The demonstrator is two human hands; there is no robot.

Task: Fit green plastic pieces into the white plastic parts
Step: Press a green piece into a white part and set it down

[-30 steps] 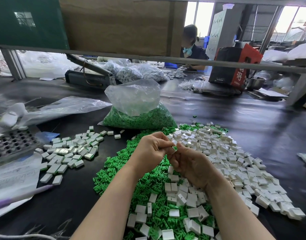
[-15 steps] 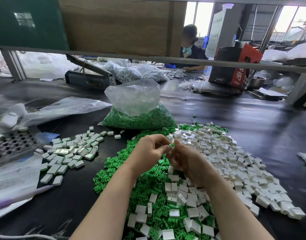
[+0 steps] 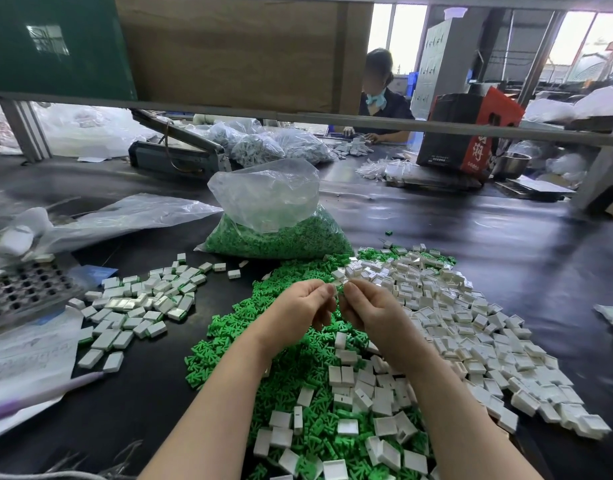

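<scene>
My left hand [image 3: 303,306] and my right hand [image 3: 371,313] meet fingertip to fingertip above the heaps. Together they pinch a small part [image 3: 340,289], mostly hidden by the fingers; I cannot tell whether it is a green piece, a white part or both. A heap of loose green plastic pieces [image 3: 263,344] lies under and in front of my hands. Loose white plastic parts [image 3: 471,323] spread to the right and over the green heap near me.
A pile of white parts with green edges [image 3: 142,306] lies at the left. A clear bag of green pieces [image 3: 277,233] stands behind the heaps. A perforated tray [image 3: 21,289], papers [image 3: 28,351] and a purple pen [image 3: 38,393] sit far left. Across the table, another person [image 3: 381,98] works.
My hands have stayed together above the heaps, shifting only slightly. The fingertips have drawn closer on the small part, which shows less than before.
</scene>
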